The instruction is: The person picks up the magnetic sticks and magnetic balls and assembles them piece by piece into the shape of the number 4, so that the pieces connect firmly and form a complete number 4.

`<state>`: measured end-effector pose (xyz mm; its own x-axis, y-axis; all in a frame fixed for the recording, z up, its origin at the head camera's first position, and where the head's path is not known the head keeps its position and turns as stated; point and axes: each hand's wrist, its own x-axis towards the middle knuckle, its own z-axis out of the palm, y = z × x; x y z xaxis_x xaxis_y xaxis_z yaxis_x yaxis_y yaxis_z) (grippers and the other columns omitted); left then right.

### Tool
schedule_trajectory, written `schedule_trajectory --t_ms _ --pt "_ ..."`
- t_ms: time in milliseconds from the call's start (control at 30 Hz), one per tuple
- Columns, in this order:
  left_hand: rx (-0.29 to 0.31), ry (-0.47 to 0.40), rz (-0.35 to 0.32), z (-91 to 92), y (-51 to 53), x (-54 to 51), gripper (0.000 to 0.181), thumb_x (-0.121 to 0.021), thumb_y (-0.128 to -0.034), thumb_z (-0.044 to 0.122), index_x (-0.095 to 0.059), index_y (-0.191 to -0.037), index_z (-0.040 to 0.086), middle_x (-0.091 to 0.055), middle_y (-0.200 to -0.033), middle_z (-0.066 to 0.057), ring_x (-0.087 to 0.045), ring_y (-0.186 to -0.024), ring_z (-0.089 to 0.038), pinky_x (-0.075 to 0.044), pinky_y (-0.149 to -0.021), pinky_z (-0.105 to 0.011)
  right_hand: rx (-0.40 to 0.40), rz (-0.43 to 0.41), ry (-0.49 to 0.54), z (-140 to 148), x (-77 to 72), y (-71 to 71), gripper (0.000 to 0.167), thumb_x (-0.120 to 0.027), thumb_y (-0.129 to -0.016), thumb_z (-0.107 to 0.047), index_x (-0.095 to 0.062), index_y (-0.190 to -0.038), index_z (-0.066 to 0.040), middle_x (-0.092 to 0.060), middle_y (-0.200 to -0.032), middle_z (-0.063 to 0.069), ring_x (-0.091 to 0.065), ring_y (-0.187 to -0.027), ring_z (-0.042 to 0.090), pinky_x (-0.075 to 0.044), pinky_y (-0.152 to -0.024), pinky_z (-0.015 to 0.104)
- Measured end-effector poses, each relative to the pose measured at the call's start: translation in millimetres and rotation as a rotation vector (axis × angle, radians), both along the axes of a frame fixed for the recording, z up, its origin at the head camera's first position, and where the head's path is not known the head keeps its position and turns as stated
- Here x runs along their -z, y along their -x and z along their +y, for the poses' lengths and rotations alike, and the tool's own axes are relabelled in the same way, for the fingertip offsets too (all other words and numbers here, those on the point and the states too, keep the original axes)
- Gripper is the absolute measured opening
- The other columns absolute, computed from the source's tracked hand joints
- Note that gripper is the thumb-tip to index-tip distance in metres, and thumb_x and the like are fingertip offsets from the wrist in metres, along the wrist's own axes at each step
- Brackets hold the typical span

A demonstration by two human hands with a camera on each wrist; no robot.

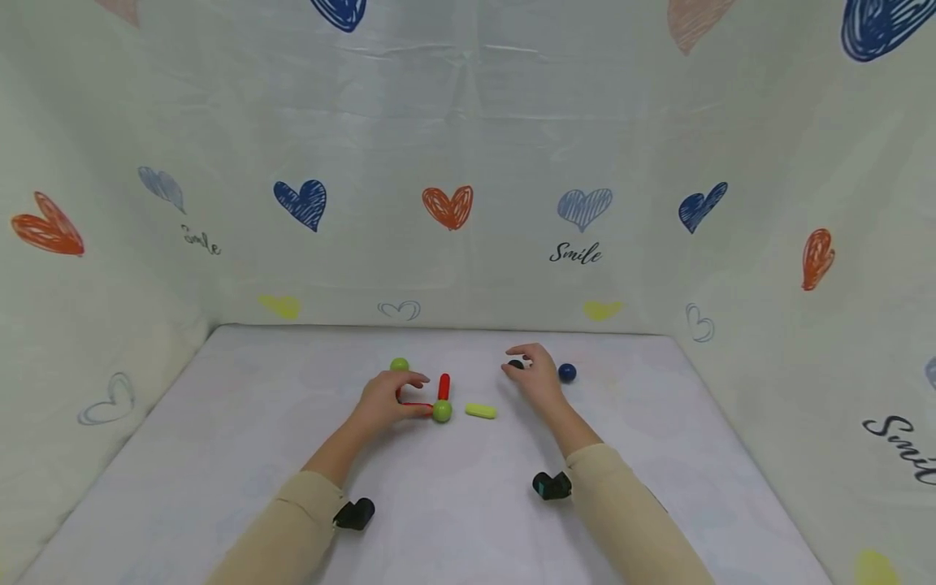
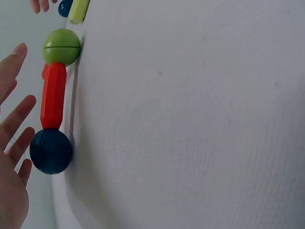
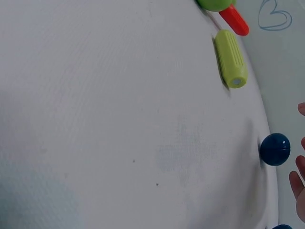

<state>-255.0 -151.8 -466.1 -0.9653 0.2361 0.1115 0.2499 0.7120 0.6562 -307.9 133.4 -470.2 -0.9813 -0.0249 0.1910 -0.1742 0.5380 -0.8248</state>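
Note:
My left hand (image 1: 383, 396) hovers with spread fingers about a joined piece of balls and red rods, hiding part of it. A green ball (image 1: 442, 410) joins two rods, one red rod (image 1: 444, 387) pointing away; another green ball (image 1: 398, 365) shows behind the hand. In the left wrist view, a red rod (image 2: 53, 95) links a green ball to a dark blue ball (image 2: 51, 151) near my fingertips; contact is unclear. My right hand (image 1: 537, 378) reaches over a dark blue ball (image 3: 275, 149), its fingers apart from it in the right wrist view.
A loose yellow-green rod (image 1: 481, 411) lies between the hands. Right of my right hand sits another blue ball (image 1: 567, 373). The white table (image 1: 453, 512) meets a hanging cloth (image 1: 504, 276) printed with hearts at its back edge.

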Motion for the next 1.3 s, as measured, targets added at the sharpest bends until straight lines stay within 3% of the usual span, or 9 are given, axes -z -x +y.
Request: schedule_trajectory --t_ms 167,367,700,867,1300 --pt "-0.008 0.009 -0.016 8.2 -0.9 1.7 0.045 -0.087 -0.0738 0.026 -0.069 -0.115 0.019 -0.066 -0.107 0.004 -0.055 -0.107 -0.022 -0.044 -0.094 -0.047 0.016 -0.046 0.004 2 2.8 0.0 0.031 -0.076 -0.084 -0.013 -0.069 -0.113 -0.004 -0.056 -0.123 0.012 -0.049 -0.116 0.032 -0.042 -0.096 0.046" --pt "-0.021 0.038 -0.032 15.2 -1.9 3.7 0.040 -0.086 -0.0743 0.024 -0.070 -0.111 0.021 -0.065 -0.105 0.006 -0.052 -0.110 -0.022 -0.046 -0.092 -0.046 0.043 -0.092 0.018 5 8.1 4.0 0.033 -0.078 -0.082 -0.014 -0.069 -0.113 -0.005 -0.054 -0.124 0.013 -0.049 -0.115 0.031 -0.042 -0.095 0.046" --pt "-0.002 0.136 0.022 20.8 -2.6 7.4 0.036 -0.087 -0.0735 0.028 -0.071 -0.105 0.020 -0.068 -0.100 0.007 -0.051 -0.107 -0.021 -0.034 -0.099 -0.054 0.063 -0.120 -0.002 4 15.2 10.7 0.032 -0.080 -0.080 -0.010 -0.069 -0.110 -0.006 -0.056 -0.118 0.013 -0.051 -0.104 0.028 -0.046 -0.083 0.038" --pt "-0.006 0.133 0.039 22.2 -4.4 9.8 0.034 -0.087 -0.0734 0.026 -0.072 -0.103 0.020 -0.067 -0.096 0.008 -0.050 -0.105 -0.021 -0.032 -0.100 -0.054 0.080 -0.141 -0.024 2 15.8 11.9 0.030 -0.080 -0.079 -0.008 -0.070 -0.106 -0.007 -0.057 -0.112 0.012 -0.052 -0.096 0.026 -0.047 -0.077 0.036" --pt "-0.013 0.116 0.062 22.8 -5.0 13.5 0.028 -0.087 -0.0739 0.024 -0.072 -0.098 0.024 -0.066 -0.091 0.011 -0.048 -0.102 -0.019 -0.029 -0.101 -0.054 0.072 -0.142 -0.011 -1 17.5 12.0 0.030 -0.078 -0.081 -0.005 -0.069 -0.109 -0.007 -0.058 -0.113 0.013 -0.054 -0.095 0.026 -0.048 -0.079 0.038"
